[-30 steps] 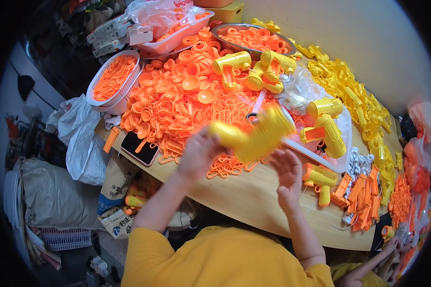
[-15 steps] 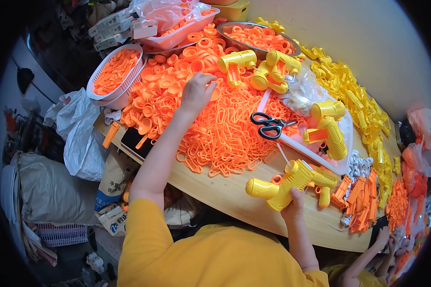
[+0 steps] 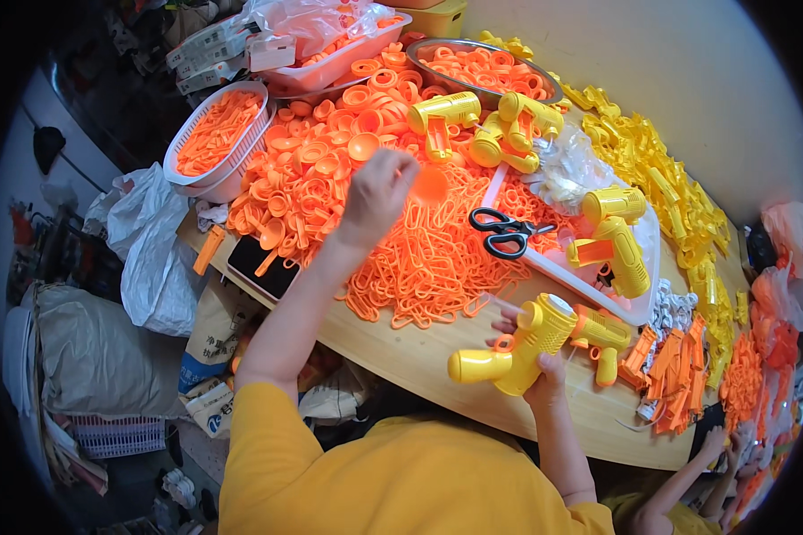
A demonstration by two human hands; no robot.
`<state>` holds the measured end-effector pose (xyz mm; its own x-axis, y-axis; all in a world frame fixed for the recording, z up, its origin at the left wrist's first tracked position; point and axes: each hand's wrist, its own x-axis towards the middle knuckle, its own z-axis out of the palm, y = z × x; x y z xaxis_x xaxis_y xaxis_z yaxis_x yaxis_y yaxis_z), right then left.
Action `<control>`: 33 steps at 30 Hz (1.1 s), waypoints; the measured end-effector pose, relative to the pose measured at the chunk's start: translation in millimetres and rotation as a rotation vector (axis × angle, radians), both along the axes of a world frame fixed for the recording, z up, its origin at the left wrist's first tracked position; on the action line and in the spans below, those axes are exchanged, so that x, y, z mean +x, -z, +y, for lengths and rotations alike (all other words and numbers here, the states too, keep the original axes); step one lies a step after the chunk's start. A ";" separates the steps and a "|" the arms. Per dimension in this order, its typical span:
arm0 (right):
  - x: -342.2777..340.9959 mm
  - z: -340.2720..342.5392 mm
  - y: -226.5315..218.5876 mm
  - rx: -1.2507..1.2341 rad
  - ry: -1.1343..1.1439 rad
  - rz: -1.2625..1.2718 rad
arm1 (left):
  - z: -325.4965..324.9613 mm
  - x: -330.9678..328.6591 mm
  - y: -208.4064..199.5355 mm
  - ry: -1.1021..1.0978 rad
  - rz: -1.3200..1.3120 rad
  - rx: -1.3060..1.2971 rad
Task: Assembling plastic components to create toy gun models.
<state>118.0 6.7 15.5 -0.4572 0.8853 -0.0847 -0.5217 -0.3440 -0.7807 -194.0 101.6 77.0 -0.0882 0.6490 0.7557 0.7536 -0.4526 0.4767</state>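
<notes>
My left hand (image 3: pixel 377 198) is raised over the heap of orange parts, its fingers closed on a round orange cup-shaped piece (image 3: pixel 430 185), slightly blurred. My right hand (image 3: pixel 547 382) grips a yellow toy gun (image 3: pixel 531 343) above the table's near edge. An orange ring (image 3: pixel 504 342) shows on that gun, and a thin clear tube sticks out beside it. Fingers of my right hand show partly behind the gun. Below my left hand spreads a pile of orange chain-like loops (image 3: pixel 419 272), and small orange cups (image 3: pixel 317 169) are heaped farther left.
Black-handled scissors (image 3: pixel 507 234) lie by a white tray (image 3: pixel 638 312) with a yellow toy gun (image 3: pixel 617 241). More guns (image 3: pixel 509 129) rest at the back. Yellow parts (image 3: pixel 669 192) line the wall. A white basket (image 3: pixel 214 143) holds orange strips. Another person's hands (image 3: pixel 714 441) show at lower right.
My left hand has lifted an orange cup-shaped piece from the heap and moved right and nearer. The toy gun in my right hand has turned slightly and shifted left.
</notes>
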 end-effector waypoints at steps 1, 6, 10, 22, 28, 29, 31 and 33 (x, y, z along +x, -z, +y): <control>-4.7 2.8 -3.6 0.068 -0.046 0.006 | -18.7 16.0 -1.1 0.058 -0.030 -0.058; -14.8 -3.4 -5.4 0.218 -0.181 -0.164 | -84.1 82.4 13.8 0.355 0.023 0.001; -6.1 -3.6 2.6 0.037 -0.292 0.016 | -112.9 103.5 25.8 0.524 -0.561 -0.635; 9.8 -2.1 -12.2 -0.432 -0.464 0.184 | -104.5 76.1 12.0 0.815 0.606 0.014; 12.3 6.1 -13.1 -0.193 -0.549 0.106 | -107.2 83.5 32.2 0.803 0.169 -0.115; 10.1 2.3 -30.8 -0.146 -0.407 -0.094 | -107.9 84.2 35.5 0.794 0.042 -0.199; 13.3 9.0 -36.1 0.052 -0.427 -0.283 | -110.5 85.8 36.9 0.762 -0.120 -0.299; 11.3 14.2 -41.9 0.324 -0.427 -0.521 | -110.4 84.8 34.2 0.748 -0.186 -0.398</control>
<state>129.3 20.9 57.4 -0.7387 0.6573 -0.1493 0.0712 -0.1441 -0.9870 -109.3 -8.7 42.8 0.3679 0.7989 0.4758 0.2186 -0.5717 0.7908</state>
